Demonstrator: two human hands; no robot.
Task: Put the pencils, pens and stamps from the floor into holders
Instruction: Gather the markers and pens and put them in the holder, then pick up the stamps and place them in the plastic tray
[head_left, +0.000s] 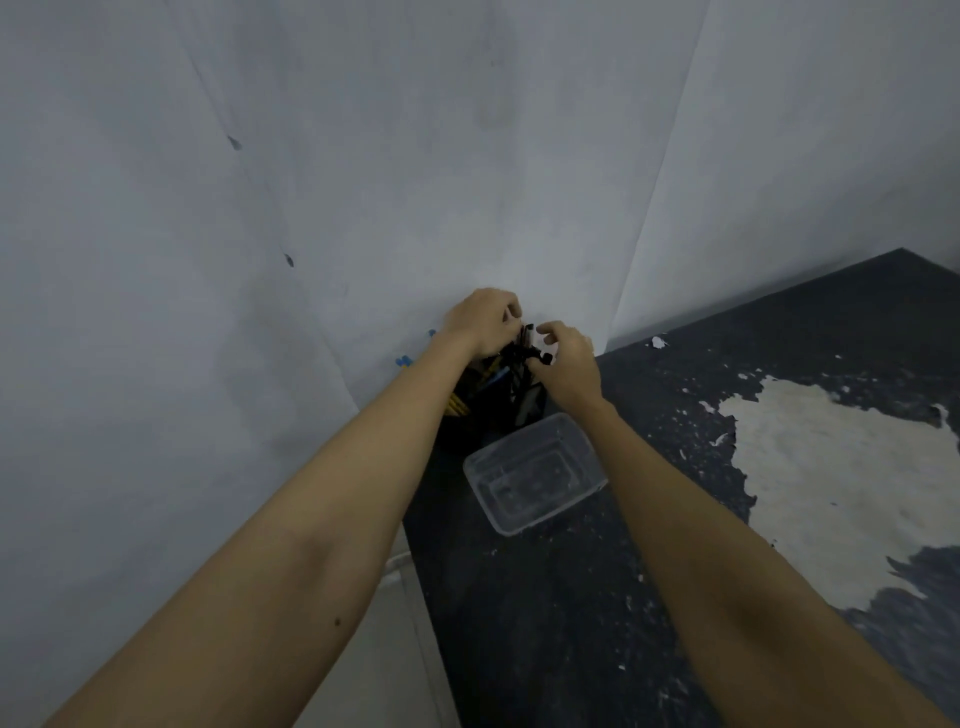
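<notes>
1. The desk has a dark top, with a large pale patch where the coating has peeled.
2. A clear plastic container sits on it.
3. A black holder with yellow pencils stands just behind the container.

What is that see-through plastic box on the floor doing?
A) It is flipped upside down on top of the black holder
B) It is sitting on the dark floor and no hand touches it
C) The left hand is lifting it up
B: the clear plastic box sits open side up on the dark floor, while the left hand and right hand are both busy up at the black holder.
</notes>
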